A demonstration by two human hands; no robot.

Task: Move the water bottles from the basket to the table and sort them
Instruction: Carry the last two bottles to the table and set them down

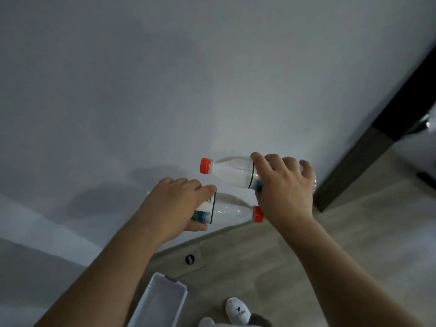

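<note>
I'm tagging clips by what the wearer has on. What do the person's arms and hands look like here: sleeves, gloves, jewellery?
Nothing is worn on either. The left hand and right hand are bare, with no gloves, and no rings, watch or bracelet show. Both forearms are uncovered as far as the frame's lower edge, so no sleeve is in view.

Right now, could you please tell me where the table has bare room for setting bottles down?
The table is bare everywhere beyond the far bottle and left of the left hand. Crowded only at the near edge, where the left hand grips the near bottle and the right hand the far one, side by side.
</note>
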